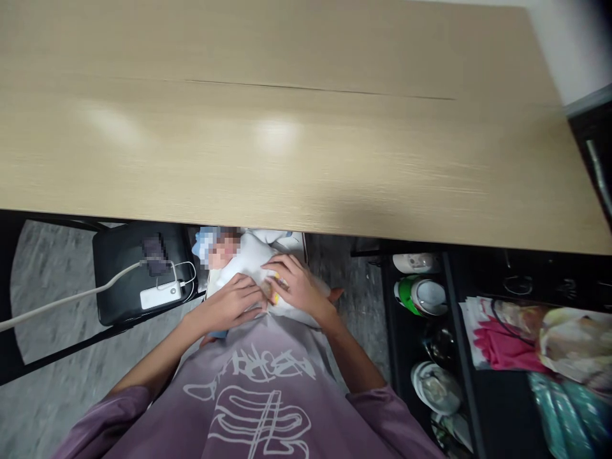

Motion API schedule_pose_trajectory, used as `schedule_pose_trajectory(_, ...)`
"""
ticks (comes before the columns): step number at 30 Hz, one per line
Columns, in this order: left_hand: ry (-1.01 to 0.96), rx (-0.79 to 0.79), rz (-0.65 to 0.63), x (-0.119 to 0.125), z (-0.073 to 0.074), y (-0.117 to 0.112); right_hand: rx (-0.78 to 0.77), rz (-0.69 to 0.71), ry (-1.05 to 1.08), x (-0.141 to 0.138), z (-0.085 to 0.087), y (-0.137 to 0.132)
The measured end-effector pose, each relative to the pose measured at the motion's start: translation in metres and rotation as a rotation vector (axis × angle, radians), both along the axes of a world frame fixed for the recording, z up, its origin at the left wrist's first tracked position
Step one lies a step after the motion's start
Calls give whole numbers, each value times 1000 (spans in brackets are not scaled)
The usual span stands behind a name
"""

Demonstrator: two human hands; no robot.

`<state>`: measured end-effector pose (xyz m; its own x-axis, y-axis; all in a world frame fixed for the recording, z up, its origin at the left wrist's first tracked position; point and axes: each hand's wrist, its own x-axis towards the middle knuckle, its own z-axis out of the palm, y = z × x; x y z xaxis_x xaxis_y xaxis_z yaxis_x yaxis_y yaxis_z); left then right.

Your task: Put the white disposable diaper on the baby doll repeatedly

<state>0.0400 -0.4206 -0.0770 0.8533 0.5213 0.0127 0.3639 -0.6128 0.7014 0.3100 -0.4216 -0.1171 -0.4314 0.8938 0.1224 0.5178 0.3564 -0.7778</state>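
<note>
In the head view, a white soft bundle (248, 258) lies at my lap, partly under the table edge. A light-blue cap-like piece (203, 245) is at its upper left, next to a blurred-out patch. My left hand (241, 299) rests on the bundle's near side with its fingers bent inward. Opposite it, my right hand (296, 284) curls over the bundle, fingertips close to the left ones. Between them shows a small yellow-and-white patterned piece (275, 296); the fingers cover much of it. Whatever the fingertips pinch is hidden.
A pale wooden table (306, 159) spans the view ahead. To the left, a black stool (115, 255) bears a white power bank (160, 295) with cables. At right, a dark shelf holds a green-and-white can (411, 294), a pink cloth (507, 344) and plastic bags (571, 408).
</note>
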Motion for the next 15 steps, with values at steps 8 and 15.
schedule_pose_trajectory(8,26,-93,-137,4,-3,-11,32,-14,-92,28,1,-3)
schedule_pose_trajectory(15,103,142,5,57,-16,19,-197,19,-319,79,12,-26)
